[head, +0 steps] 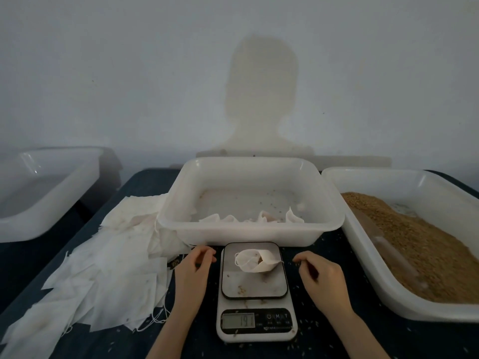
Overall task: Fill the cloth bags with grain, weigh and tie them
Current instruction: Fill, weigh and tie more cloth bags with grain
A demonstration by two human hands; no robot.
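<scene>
a filled cloth bag (pixel 255 263) lay mouth-open on the scale (pixel 255 294), just before the middle tub (pixel 250 229). the left hand (pixel 193 268) and right hand (pixel 320 277) flanked it, fingers loosely curled, holding nothing. best to keep both off the platform until the reading settled, then tie.

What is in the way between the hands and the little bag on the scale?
Nothing visible. The filled bag lies on the scale platform, with the left hand and the right hand hovering on either side of it. Only bare platform edge and dark table lie between.
</scene>
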